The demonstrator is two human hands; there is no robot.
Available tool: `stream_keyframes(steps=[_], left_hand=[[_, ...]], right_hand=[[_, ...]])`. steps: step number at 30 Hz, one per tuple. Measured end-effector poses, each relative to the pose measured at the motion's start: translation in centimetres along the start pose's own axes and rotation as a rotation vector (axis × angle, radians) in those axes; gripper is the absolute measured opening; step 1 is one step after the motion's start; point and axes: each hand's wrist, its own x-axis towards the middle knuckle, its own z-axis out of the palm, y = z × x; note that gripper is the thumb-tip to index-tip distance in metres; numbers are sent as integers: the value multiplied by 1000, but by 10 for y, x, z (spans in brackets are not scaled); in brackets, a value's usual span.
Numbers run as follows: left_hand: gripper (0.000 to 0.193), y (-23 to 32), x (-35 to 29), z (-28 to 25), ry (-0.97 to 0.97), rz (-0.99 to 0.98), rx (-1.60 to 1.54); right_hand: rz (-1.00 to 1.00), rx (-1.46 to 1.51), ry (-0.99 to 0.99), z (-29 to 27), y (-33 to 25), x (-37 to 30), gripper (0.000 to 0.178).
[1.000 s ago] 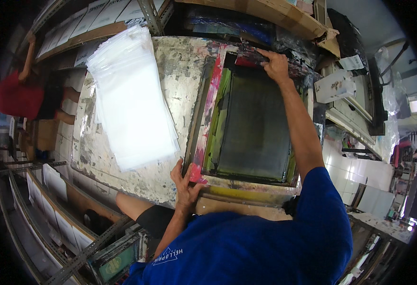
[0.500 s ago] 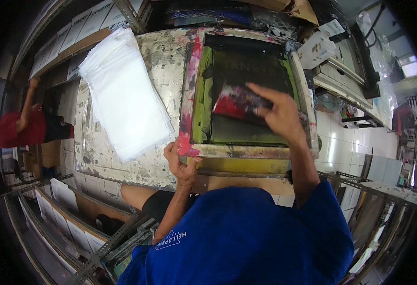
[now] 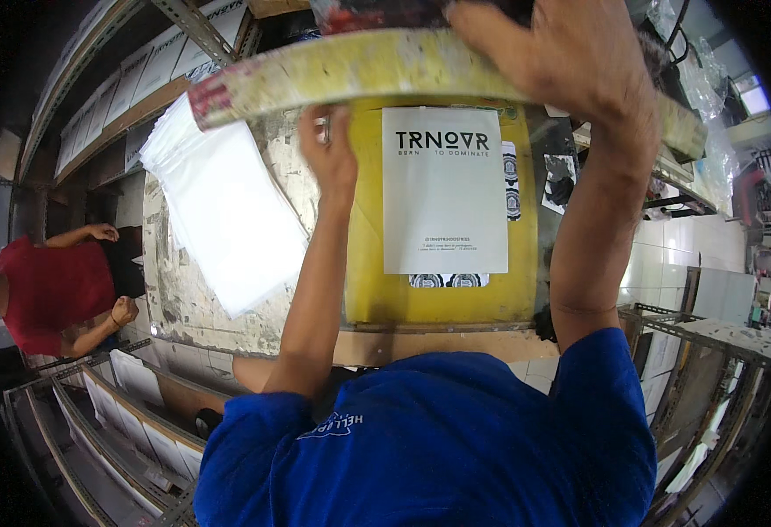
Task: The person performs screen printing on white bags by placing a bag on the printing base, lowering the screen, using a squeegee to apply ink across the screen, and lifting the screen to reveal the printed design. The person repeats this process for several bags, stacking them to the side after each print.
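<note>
The paint-stained screen-printing frame (image 3: 341,72) is tilted up, its near rail crossing the upper view. My right hand (image 3: 570,66) lies across that rail, thumb against a dark, red-stained squeegee (image 3: 376,14); its other fingers are cut off or hidden. Below the rail is my left hand (image 3: 326,145), blurred, wearing a ring, its fingertips close to the rail; whether they touch it is unclear. Between my arms a white sheet or flat bag (image 3: 445,202) with black print lies on a yellow board (image 3: 368,299). Round black-and-white patterned labels (image 3: 448,280) stick out from under it.
A fanned stack of white plastic bags (image 3: 227,211) lies on the stained table (image 3: 170,290) to the left. Beyond it a person in red (image 3: 60,285) works beside shelves of white boxes (image 3: 152,66). Metal racks (image 3: 104,430) stand near left and right.
The frame has swung up off the board, uncovering the printed white sheet. Both hands have moved up and away; my left hand has left the frame's corner. The person in red has turned and lowered an arm.
</note>
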Motion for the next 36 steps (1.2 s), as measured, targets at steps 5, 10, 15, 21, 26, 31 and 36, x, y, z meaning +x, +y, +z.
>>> stream_keyframes(steps=[5, 10, 15, 21, 26, 31, 36], left_hand=[[41, -126, 12, 54, -266, 29, 731], [26, -143, 8, 66, -301, 0, 756], [12, -124, 14, 56, -291, -125, 314], [12, -74, 14, -30, 5, -179, 170], [11, -88, -3, -159, 319, -253, 102], [11, -116, -9, -290, 647, -282, 206], [15, -119, -15, -414, 1005, -328, 129]], right_hand=[[-115, -40, 147, 2, -6, 12, 50], [-47, 230, -62, -22, 3, 20, 48], [7, 46, 14, -8, -5, 20, 46], [-50, 99, 53, 11, 33, 39, 46], [-35, 1, -22, 0, 12, 38, 45], [-135, -250, 238, 21, 1, 18, 45], [98, 125, -48, -11, -23, 21, 44]])
